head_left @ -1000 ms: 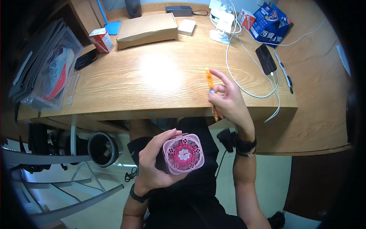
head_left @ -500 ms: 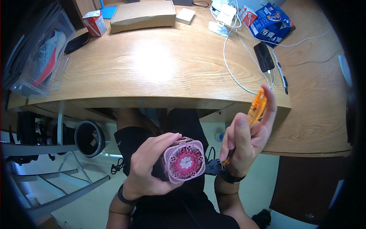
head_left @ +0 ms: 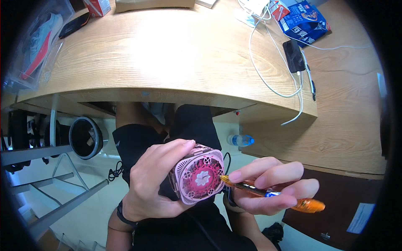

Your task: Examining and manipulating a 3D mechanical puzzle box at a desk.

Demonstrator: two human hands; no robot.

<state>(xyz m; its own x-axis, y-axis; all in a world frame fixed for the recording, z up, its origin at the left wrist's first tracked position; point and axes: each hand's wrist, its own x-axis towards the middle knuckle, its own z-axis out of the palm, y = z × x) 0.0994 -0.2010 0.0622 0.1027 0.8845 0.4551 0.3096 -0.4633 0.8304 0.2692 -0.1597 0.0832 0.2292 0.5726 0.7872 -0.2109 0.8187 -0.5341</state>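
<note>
My left hand wraps around a squarish box with rounded corners, held up above my lap. Its upturned face has a pink lattice pattern with a pale flower in the middle, and the sides are darker. An orange pen lies between the thumb and fingers of my right hand. The pen's tip points left at the right part of the patterned face; whether it touches I cannot tell. Its thick orange end sticks out on the right, past the fingers.
Beyond my lap runs the wooden desk. A black phone on a white cable and a blue bag lie at its right. Below are a water bottle, a dark bin and a grey metal frame.
My right hand has come down and turned: the pen, upright over the desk edge before, now lies across with its tip at the box. The box stays in my left hand. The view has shifted.
</note>
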